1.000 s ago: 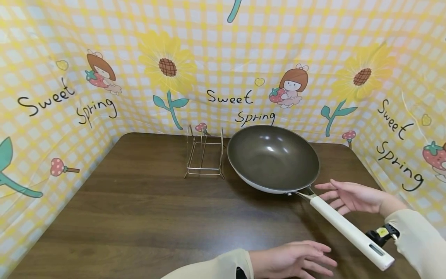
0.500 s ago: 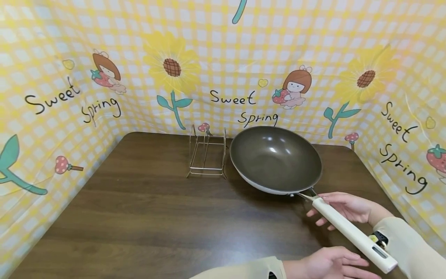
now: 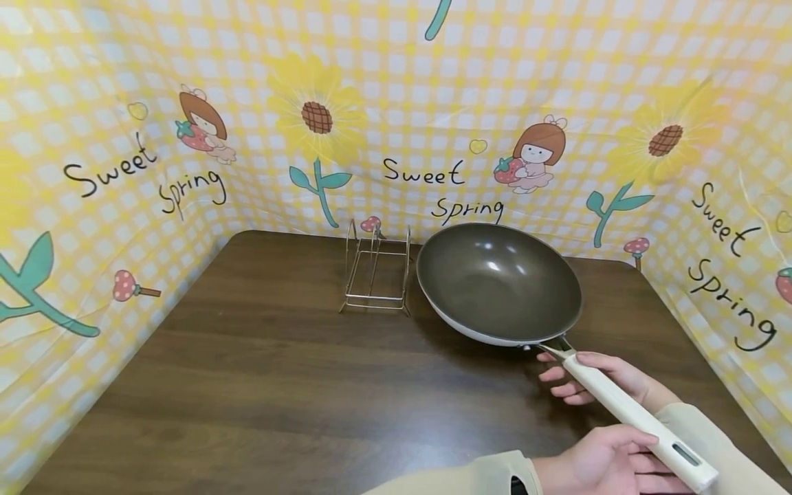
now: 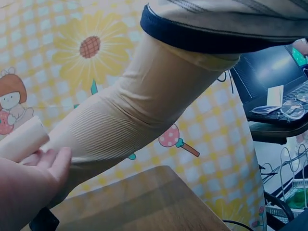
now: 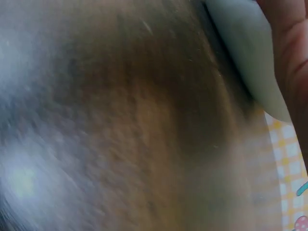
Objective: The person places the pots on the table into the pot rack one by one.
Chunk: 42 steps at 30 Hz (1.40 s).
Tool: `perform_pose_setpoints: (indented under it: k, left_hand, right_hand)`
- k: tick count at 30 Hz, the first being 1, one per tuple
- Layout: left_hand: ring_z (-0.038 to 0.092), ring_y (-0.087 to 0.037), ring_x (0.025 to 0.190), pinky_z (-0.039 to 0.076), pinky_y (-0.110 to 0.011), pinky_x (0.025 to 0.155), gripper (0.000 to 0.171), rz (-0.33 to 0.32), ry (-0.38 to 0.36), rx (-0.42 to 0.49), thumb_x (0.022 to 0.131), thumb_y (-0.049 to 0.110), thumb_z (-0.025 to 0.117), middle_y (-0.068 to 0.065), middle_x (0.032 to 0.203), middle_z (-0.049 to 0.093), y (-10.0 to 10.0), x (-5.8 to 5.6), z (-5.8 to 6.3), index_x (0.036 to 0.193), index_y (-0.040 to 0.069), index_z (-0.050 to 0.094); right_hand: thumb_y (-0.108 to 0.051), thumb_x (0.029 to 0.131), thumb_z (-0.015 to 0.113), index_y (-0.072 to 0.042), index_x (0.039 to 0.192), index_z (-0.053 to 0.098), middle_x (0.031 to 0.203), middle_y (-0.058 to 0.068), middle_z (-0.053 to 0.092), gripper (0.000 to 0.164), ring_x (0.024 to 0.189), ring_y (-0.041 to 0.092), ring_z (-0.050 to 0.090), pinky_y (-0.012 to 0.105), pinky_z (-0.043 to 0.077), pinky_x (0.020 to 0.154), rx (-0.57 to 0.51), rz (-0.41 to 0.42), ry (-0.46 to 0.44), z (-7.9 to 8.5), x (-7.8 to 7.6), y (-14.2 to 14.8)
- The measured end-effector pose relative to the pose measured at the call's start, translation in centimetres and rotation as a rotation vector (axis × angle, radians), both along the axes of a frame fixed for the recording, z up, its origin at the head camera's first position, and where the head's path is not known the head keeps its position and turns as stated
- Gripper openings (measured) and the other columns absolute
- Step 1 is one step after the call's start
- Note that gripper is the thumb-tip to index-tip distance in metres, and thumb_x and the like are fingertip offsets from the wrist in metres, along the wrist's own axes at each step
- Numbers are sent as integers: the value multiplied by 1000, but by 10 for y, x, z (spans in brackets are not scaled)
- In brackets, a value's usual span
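A wok (image 3: pixel 495 295) with a dark inside and a pale outside stands at the back right of the table. Its long white handle (image 3: pixel 625 405) slants toward the front right corner. My right hand (image 3: pixel 612 378) is at the front part of the handle, thumb against it and fingers loosely spread underneath. Farther down, my left hand (image 3: pixel 600 454) has its thumb at the handle's side, while the fingers reach below it. In the left wrist view, the handle's end (image 4: pixel 26 139) lies over the fingers of that hand. The right wrist view is mostly blurred; part of the hand (image 5: pixel 293 62) shows there.
Left of the wok stands a thin wire rack (image 3: pixel 374 297). Behind the brown wooden table (image 3: pixel 247 385) hangs a yellow checked cloth (image 3: pixel 247 69), also along both sides. A laptop (image 4: pixel 279 72) and loose cables appear in the left wrist view.
My right hand has come in from the right to the handle, its fingers passing underneath. My left hand has moved right to reach the handle. The wok stays beside the rack.
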State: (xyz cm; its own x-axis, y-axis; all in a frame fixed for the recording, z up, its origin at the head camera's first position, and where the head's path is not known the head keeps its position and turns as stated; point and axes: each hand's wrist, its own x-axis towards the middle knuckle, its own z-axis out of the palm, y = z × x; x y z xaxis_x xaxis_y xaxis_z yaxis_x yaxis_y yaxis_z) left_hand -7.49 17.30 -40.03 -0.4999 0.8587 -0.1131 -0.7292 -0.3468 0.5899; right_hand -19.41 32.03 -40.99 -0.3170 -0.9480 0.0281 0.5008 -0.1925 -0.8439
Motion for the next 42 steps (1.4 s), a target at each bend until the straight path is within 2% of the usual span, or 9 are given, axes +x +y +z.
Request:
perform_pose_setpoints:
  k: [6, 13, 18, 25, 27, 30, 33, 38, 42]
  left_hand:
    - [28, -47, 141, 21, -48, 118, 44, 22, -17, -30, 104, 17, 36, -31, 149, 36, 8, 2, -5, 142, -4, 43]
    - [43, -43, 135, 27, -50, 115, 38, 103, -144, -26, 106, 23, 47, -31, 139, 50, 10, 3, -4, 128, -7, 55]
    - [49, -39, 131, 32, -46, 113, 31, 119, -112, -10, 105, 22, 50, -30, 134, 55, 2, 6, -3, 119, -4, 60]
    - [44, -32, 136, 31, -39, 114, 52, -28, 15, -25, 105, 25, 47, -31, 144, 42, -18, 9, -6, 137, -15, 47]
    - [47, -29, 135, 33, -37, 112, 48, -38, 19, -39, 104, 26, 49, -28, 144, 44, -23, 10, -7, 135, -10, 52]
    - [46, -28, 135, 35, -34, 110, 28, -43, 59, -41, 106, 23, 45, -29, 145, 43, -31, 10, -10, 117, 3, 62]
    - [46, -24, 135, 36, -30, 108, 15, -66, 87, -40, 106, 20, 43, -29, 147, 40, -40, 10, -12, 101, 19, 56]
    - [42, -28, 138, 37, -28, 107, 17, -95, 110, -45, 106, 18, 41, -31, 148, 37, -57, 9, -13, 106, 14, 57]
    - [29, -38, 143, 30, -33, 113, 18, -119, 103, -29, 105, 15, 36, -35, 150, 27, -69, 7, -10, 98, 21, 52]
  right_hand:
    - [-13, 108, 8, -6, 152, 36, 151, 16, 45, 53, 128, 23, 54, 31, 41, 106, -110, -3, -52, -8, 2, -6]
    - [-8, 107, 10, -5, 151, 35, 148, 15, 48, 51, 122, 18, 59, 23, 47, 97, -137, -22, -85, -12, 5, -14]
    - [-4, 106, 11, -4, 151, 36, 145, 16, 51, 51, 122, 20, 60, 24, 49, 94, -136, -39, -82, -12, 8, -21]
    - [-2, 107, 19, -3, 149, 39, 142, 16, 54, 46, 123, 26, 59, 28, 49, 96, -155, -81, -50, -14, 11, -30]
    - [-2, 108, 19, -3, 149, 39, 142, 17, 53, 46, 125, 28, 58, 28, 48, 98, -180, -78, -55, -15, 11, -33]
    - [-3, 108, 19, -2, 150, 36, 144, 19, 50, 45, 128, 30, 55, 29, 46, 100, -229, -57, -82, -18, 11, -36]
    - [-3, 108, 19, -3, 150, 36, 145, 19, 49, 45, 129, 31, 54, 30, 46, 101, -243, -57, -98, -21, 14, -40]
    - [-5, 109, 22, -6, 148, 40, 145, 20, 50, 44, 129, 29, 54, 31, 46, 101, -235, -115, -139, -22, 21, -51]
    - [-9, 109, 24, -8, 144, 46, 138, 15, 57, 42, 125, 23, 58, 27, 47, 99, -240, -192, -182, -23, 28, -63]
